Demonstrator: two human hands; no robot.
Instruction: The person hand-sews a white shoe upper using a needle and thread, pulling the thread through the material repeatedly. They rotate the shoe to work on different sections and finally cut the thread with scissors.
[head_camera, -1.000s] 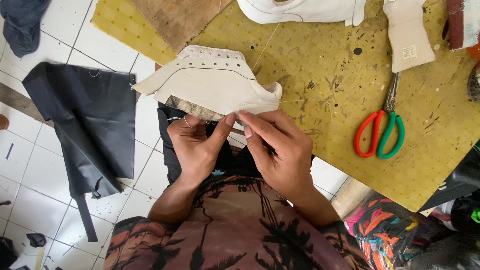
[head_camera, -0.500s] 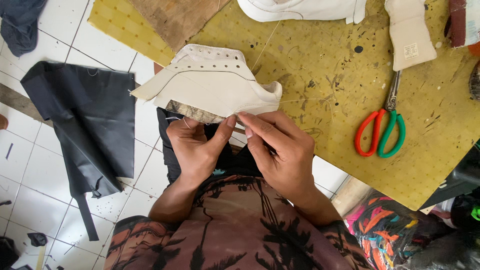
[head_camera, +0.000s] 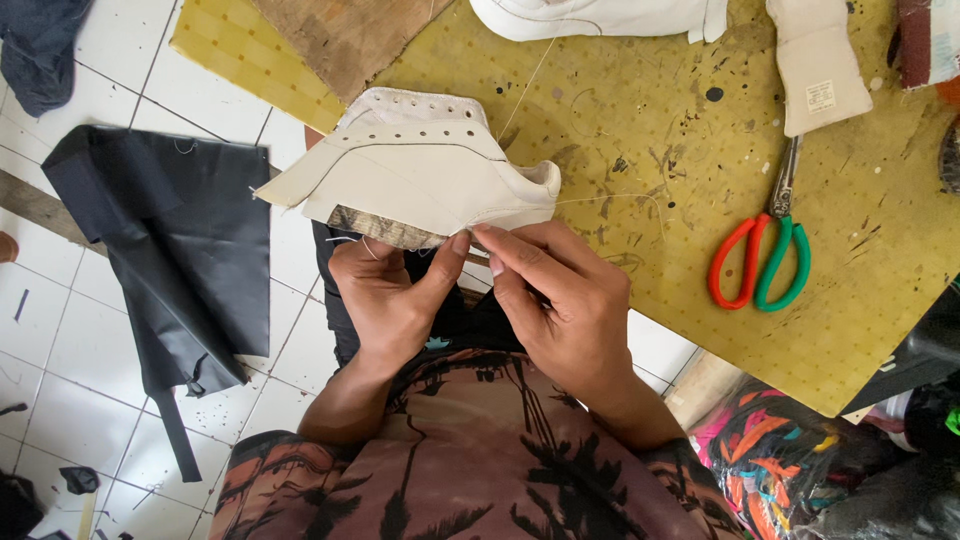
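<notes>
Left hand (head_camera: 385, 300): thumb up against the lower edge of the white shoe upper (head_camera: 420, 175), fingers curled beneath it. I read it as closed in a pinch on that edge, at the brownish lining strip (head_camera: 385, 228) that shows below the white.

Right hand (head_camera: 560, 300): forefinger and thumb pressed together at the same edge, just right of the left thumb. Closed fine, as on something thin; I cannot tell whether a needle is between them. A pale thread (head_camera: 610, 198) runs from the upper's heel end out over the mat (head_camera: 640, 110).

The upper lies half on the near-left edge of the mat, half over the tiled floor (head_camera: 60, 370), toe-side flap pointing left, row of punched eyelet holes on the far side.

Handling, my judgement: light, thin sheet material, stitched in layers, so it flexes but keeps a curved form. Surface looks smooth, may slip under dry fingers. Not fragile, though the white face would mark easily. Best hold is the lower edge, where both hands are now; the eyelet band looks the stiffest part for a second grip.

From the upper: scissors (head_camera: 762, 255) with one red and one green handle, well to the right on the mat. Another white piece (head_camera: 600, 18) at the far edge. Black fabric (head_camera: 170, 240) to the left on the floor.
</notes>
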